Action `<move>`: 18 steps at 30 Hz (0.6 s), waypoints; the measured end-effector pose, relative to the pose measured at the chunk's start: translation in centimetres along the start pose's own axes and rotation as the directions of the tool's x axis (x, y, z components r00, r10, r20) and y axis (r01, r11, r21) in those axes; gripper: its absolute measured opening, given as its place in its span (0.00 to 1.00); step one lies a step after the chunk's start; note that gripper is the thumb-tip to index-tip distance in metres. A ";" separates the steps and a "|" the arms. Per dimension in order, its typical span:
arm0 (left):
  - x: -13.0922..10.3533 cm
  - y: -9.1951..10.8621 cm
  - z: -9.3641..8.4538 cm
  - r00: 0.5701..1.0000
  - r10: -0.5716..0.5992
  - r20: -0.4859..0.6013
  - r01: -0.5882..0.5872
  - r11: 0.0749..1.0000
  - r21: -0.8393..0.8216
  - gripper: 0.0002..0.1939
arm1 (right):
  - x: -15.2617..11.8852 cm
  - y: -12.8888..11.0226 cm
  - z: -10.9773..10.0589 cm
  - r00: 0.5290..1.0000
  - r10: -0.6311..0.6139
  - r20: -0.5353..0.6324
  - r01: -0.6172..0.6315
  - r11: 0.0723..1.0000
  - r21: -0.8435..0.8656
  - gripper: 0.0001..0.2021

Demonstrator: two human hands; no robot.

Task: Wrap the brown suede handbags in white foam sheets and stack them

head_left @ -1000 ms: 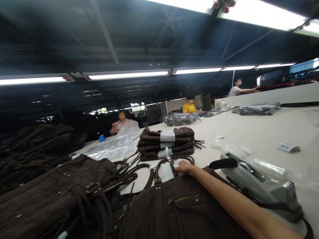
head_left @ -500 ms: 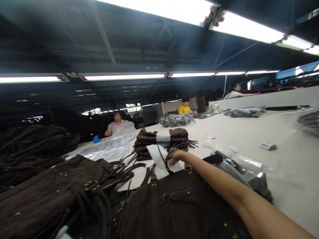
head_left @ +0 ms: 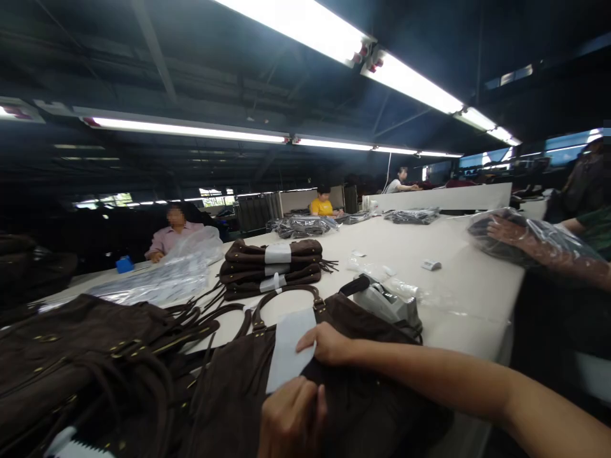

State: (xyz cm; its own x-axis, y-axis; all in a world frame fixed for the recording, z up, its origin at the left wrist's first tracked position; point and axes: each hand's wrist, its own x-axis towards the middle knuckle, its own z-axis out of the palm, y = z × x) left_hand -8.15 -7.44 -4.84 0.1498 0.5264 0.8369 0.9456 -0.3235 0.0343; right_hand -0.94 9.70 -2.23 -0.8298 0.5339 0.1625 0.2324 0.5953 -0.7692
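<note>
A dark brown bag (head_left: 353,394) lies in front of me, its looped handle (head_left: 286,289) toward the far side. Across its upper part lies a white paper strip (head_left: 289,350). My right hand (head_left: 331,344) comes in from the right and pinches the strip's right edge between thumb and fingers. Below it, my left hand (head_left: 292,416) is at the strip's lower end with its fingers curled; whatever it may hold is hidden.
Another brown bag (head_left: 86,343) lies at left. Beyond is a stack of folded brown bags (head_left: 272,267) with white bands. A grey tape dispenser (head_left: 389,305) stands right of the handle. At far right, a person's hands (head_left: 515,235) touch a plastic-wrapped bundle (head_left: 487,238).
My right hand has moved down from the handle and the strip now lies on the bag. My left hand has come into view. The view has turned right, showing the person at far right.
</note>
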 end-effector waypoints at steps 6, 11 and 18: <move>1.4 -1.3 -1.3 0.997 -0.075 -0.036 0.081 0.967 0.243 0.22 | -3.5 2.8 0.1 0.988 -0.141 -0.067 0.154 0.823 0.547 0.20; 0.8 -2.9 0.0 0.939 0.022 0.344 -0.103 0.970 0.221 0.30 | -3.1 2.4 -1.4 0.955 -0.242 0.169 0.089 0.784 0.615 0.16; 0.7 -3.5 -1.1 0.917 0.136 0.375 -0.168 0.984 0.053 0.32 | -11.8 -1.9 -3.1 0.981 -0.151 -0.120 0.164 0.981 0.107 0.17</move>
State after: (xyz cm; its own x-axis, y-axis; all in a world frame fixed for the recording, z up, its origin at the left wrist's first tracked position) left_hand -11.72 -6.83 -3.78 0.3745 0.7331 0.5676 0.9209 -0.3653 -0.1358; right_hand 9.96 4.14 -0.83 -0.7882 0.5064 0.3496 0.0378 0.6070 -0.7938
